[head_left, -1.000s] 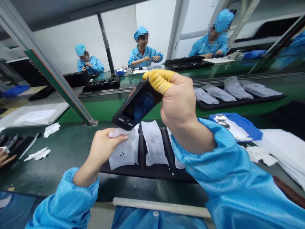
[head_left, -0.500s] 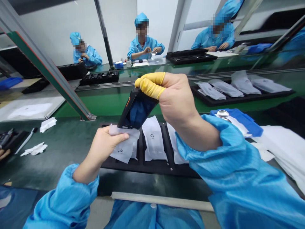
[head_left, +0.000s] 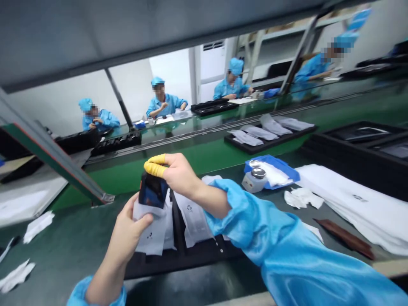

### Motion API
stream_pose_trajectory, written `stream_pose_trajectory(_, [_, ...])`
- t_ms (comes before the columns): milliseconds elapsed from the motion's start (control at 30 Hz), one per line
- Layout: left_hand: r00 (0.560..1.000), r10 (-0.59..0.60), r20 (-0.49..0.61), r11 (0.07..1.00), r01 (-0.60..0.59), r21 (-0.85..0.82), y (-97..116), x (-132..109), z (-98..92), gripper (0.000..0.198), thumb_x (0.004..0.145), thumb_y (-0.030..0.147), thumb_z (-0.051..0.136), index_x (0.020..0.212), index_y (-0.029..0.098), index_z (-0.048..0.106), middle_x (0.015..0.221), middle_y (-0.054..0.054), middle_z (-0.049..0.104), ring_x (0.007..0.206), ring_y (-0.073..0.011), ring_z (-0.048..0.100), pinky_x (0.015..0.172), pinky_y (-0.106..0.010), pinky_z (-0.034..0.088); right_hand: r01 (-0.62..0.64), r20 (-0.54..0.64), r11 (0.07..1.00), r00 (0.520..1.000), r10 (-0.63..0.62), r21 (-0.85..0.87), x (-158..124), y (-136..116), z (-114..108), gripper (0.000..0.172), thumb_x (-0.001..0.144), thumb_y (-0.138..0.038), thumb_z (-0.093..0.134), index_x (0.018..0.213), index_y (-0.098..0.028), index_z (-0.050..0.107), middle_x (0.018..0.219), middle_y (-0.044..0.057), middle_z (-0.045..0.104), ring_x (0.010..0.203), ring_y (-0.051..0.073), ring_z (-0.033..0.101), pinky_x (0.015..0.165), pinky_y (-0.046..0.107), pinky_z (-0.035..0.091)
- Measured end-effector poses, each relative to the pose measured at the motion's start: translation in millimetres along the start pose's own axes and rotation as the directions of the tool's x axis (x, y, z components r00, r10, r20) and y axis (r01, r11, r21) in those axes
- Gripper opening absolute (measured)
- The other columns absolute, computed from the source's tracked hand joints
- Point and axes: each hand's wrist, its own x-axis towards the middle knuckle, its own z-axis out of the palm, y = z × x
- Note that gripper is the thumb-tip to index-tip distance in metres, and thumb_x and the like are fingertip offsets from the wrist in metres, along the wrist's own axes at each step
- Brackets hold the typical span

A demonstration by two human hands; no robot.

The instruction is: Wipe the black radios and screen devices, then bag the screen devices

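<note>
Head view: the left hand (head_left: 127, 225), curled, is gripping a white bag (head_left: 145, 211) by its mouth. The phone (head_left: 153, 191) is now sitting lower, partly bagged, while the right hand (head_left: 179, 173) is pinching its top end

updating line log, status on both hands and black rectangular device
Right hand in yellow finger covers, gripping black rectangular device. Left hand holding thin white bag, device's lower end apparently inside. No obstruction visible.
</note>
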Motion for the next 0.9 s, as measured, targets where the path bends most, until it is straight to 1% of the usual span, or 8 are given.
stream_pose_trajectory(67, [0.999,-0.031,0.03,0.997,0.033,-0.077,-2,-1,-0.2,0.066,0.049,0.041,0.084,0.106,0.017,0.062,0.094,-0.007,0.071,0.085,-0.0249,0.065,0.071,-0.03,0.052,0.007,-0.064,0.996,0.998,-0.001,0.092,1,2,-2,0.026,0.056,-0.042,0.077,0.067,-0.019,0.07,0.071,-0.002,0.068,0.071,0.013,0.06,0.073,0.027,0.048])
stream_pose_trajectory(167, [0.987,-0.14,0.077,0.977,0.151,-0.149,-3,-4,-1.1,0.059,0.055,0.044,0.081,0.103,0.015,0.062,0.091,-0.009,0.071,0.083,-0.0263,0.067,0.07,-0.034,0.053,-0.019,-0.125,0.977,0.991,0.047,0.214,1,3,-5,0.03,0.05,-0.041,0.08,0.068,-0.018,0.07,0.07,-0.002,0.067,0.07,0.012,0.059,0.075,0.027,0.048])
stream_pose_trajectory(300, [0.976,-0.201,0.085,0.971,0.21,-0.116,-2,-3,-1.2,0.054,0.056,0.046,0.08,0.096,0.014,0.065,0.082,-0.008,0.072,0.078,-0.0269,0.067,0.067,-0.035,0.054,-0.049,-0.13,0.969,0.988,0.082,0.244,0,4,-10,0.032,0.049,-0.042,0.081,0.067,-0.018,0.07,0.069,-0.002,0.067,0.069,0.011,0.058,0.074,0.027,0.049])
stream_pose_trajectory(533, [0.99,0.0,0.14,0.995,0.013,-0.094,7,0,7.7,0.048,0.062,0.037,0.079,0.102,0.014,0.067,0.089,-0.007,0.072,0.087,-0.0222,0.066,0.077,-0.03,0.053,0.001,-0.068,0.998,0.998,0.004,0.07,-9,3,-14,0.03,0.055,-0.045,0.079,0.068,-0.02,0.07,0.07,-0.003,0.068,0.071,0.012,0.061,0.073,0.026,0.05])
stream_pose_trajectory(667, [0.991,0.006,0.137,0.992,0.012,-0.129,14,4,12.4,0.054,0.058,0.036,0.081,0.106,0.016,0.065,0.092,-0.007,0.072,0.088,-0.0219,0.067,0.078,-0.032,0.053,-0.012,-0.013,1.0,1.0,0.012,-0.028,-9,1,-16,0.028,0.059,-0.045,0.076,0.064,-0.018,0.068,0.067,-0.002,0.066,0.068,0.013,0.06,0.068,0.026,0.05])
stream_pose_trajectory(767, [0.993,0.033,0.114,0.984,-0.012,-0.18,14,5,12.7,0.061,0.053,0.033,0.084,0.109,0.018,0.063,0.1,-0.007,0.071,0.093,-0.0212,0.065,0.083,-0.032,0.051,0.039,0.002,0.994,0.999,-0.039,-0.098,-8,-2,-19,0.029,0.062,-0.046,0.075,0.061,-0.018,0.066,0.065,-0.002,0.065,0.068,0.013,0.059,0.067,0.027,0.05])
stream_pose_trajectory(833, [0.993,0.006,0.122,0.981,0.018,-0.195,11,4,12.4,0.053,0.057,0.037,0.082,0.104,0.017,0.066,0.095,-0.007,0.072,0.091,-0.0215,0.066,0.082,-0.033,0.052,0.067,0.001,0.988,0.998,-0.068,-0.136,-8,-3,-20,0.029,0.063,-0.046,0.074,0.061,-0.018,0.067,0.065,-0.002,0.065,0.068,0.013,0.058,0.068,0.028,0.05])
stream_pose_trajectory(900, [0.993,-0.043,0.112,0.98,0.063,-0.19,8,2,12.9,0.039,0.062,0.044,0.078,0.088,0.016,0.07,0.079,-0.006,0.072,0.082,-0.0217,0.066,0.074,-0.033,0.053,0.072,0.006,0.983,0.997,-0.072,-0.171,-7,-4,-20,0.027,0.064,-0.045,0.073,0.062,-0.019,0.067,0.065,-0.002,0.064,0.069,0.013,0.059,0.069,0.028,0.05])
